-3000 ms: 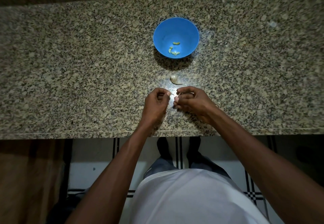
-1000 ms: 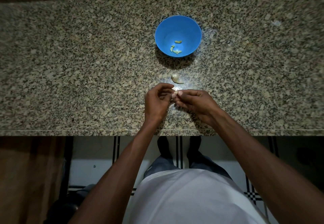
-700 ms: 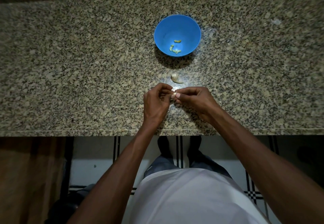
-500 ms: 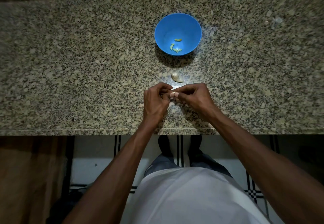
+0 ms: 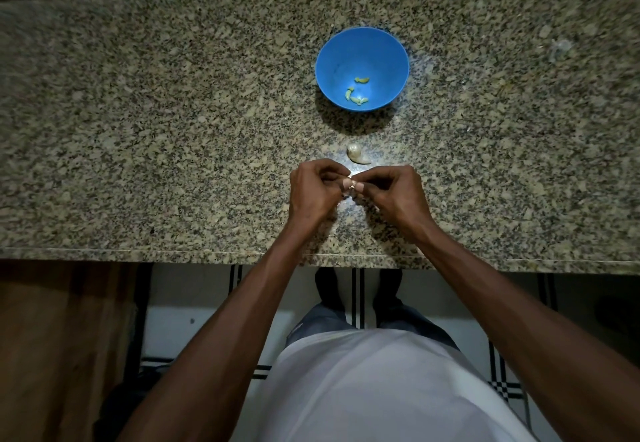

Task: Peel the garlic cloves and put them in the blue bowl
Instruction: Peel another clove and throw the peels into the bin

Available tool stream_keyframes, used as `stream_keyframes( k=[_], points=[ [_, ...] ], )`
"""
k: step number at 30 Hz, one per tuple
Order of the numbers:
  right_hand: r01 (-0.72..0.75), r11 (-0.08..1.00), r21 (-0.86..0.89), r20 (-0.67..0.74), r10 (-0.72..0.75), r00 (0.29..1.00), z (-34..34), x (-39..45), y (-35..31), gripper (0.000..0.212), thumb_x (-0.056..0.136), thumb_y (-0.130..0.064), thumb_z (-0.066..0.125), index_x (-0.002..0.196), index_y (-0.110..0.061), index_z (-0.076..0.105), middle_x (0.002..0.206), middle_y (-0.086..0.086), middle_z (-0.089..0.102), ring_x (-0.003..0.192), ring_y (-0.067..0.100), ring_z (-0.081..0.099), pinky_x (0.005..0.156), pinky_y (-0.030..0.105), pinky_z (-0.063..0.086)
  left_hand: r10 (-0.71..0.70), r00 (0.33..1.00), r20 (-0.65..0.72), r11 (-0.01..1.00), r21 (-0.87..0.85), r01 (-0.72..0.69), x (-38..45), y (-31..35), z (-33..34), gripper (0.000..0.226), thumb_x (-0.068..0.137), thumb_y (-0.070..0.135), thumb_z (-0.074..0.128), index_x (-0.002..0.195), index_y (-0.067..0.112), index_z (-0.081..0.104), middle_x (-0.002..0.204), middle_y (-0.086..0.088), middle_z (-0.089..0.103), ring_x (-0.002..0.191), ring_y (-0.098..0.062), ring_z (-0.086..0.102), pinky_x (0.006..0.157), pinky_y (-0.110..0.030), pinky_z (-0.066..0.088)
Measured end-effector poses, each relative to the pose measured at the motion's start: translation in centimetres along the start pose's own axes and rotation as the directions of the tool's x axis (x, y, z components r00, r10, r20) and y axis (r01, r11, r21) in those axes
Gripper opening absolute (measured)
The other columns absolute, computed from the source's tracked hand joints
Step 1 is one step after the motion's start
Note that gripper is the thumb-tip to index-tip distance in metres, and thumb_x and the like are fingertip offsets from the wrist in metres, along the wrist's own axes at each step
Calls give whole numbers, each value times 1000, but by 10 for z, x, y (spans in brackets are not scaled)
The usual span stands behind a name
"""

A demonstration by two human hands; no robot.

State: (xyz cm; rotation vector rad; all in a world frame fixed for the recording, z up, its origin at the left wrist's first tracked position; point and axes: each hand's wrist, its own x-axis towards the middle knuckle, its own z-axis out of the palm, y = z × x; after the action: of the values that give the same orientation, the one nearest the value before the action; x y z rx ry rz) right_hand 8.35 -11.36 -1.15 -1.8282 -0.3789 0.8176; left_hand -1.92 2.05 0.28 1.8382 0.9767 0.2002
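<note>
Both hands pinch one garlic clove
Left hand [image 5: 311, 192] and right hand [image 5: 394, 196] pinch a small pale garlic clove [image 5: 350, 184]; three yellowish peeled cloves [image 5: 356, 93] lie in the blue bowl [image 5: 332, 61].

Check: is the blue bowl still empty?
No, the blue bowl already holds a few small pale garlic pieces near its bottom.

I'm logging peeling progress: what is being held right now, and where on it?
A small garlic clove, pinched between the fingertips of the left hand and right hand; which end each grip takes cannot be told.
</note>
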Motion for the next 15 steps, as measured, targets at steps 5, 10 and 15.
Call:
stream_keyframes(
  k=[5, 10, 15],
  points=[
    [2, 1000, 2, 32, -2, 999, 2, 1, 0, 13, 86, -7, 86, 98, -9, 84, 95, 2, 82, 88, 16, 80, 86, 44, 66, -208, 968, 143, 911, -332, 245, -3, -4, -12, 22, 81, -1, 84, 101, -2, 75, 80, -11, 78, 71, -21, 76, 68, -30, 64],
    [-9, 998, 68, 84, 3, 996, 1, 2, 1, 13, 90, -4, 81, 101, -9, 83, 97, 4, 82, 92, 19, 79, 88, 44, 65, -351, 903, 247, 745, -511, 429, -7, -8, -11, 19, 88, -6, 77, 106, -5, 75, 93, -19, 79, 83, -25, 76, 72, -27, 63],
    [-81, 984, 160, 115, 63, 991, -3, 3, 4, 16, 93, -4, 77, 109, 0, 80, 97, 15, 81, 93, 37, 78, 90, 51, 64, -52, 988, 146, 973, -217, 83, -12, -14, -5, 20, 92, 0, 75, 110, 8, 78, 102, -3, 79, 91, -7, 76, 77, -22, 62]
  ],
)
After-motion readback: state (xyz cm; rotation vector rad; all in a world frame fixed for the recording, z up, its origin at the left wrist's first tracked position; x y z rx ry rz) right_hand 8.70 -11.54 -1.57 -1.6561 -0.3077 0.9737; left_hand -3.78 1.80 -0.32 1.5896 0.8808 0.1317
